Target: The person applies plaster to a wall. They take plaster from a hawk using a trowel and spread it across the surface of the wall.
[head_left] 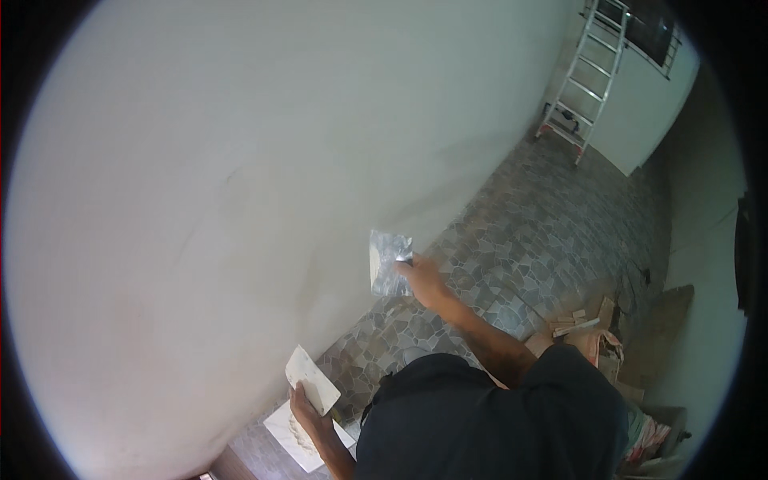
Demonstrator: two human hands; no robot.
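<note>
My right hand (428, 282) is closed on a wide putty knife (390, 276), held out in front of the pale wall (216, 176). Smears mark its metal blade, and a pale strip of putty lies along the left edge. Lower down, my left hand (305, 410) grips a flat white rectangular plate (313, 381) with specks on it. Beneath that hand is a white board (282, 424) bearing a rough patch of pale paste; my forearm covers part of it. Whether the blade touches the wall, I cannot tell.
An aluminium ladder (588, 88) leans at the far right, by a barred window (652, 36). Stone-patterned tiles cover the floor (520, 232). Wood offcuts (578, 322) and a brown sheet (658, 336) lie to my right. Cloths (644, 438) are heaped at the lower right.
</note>
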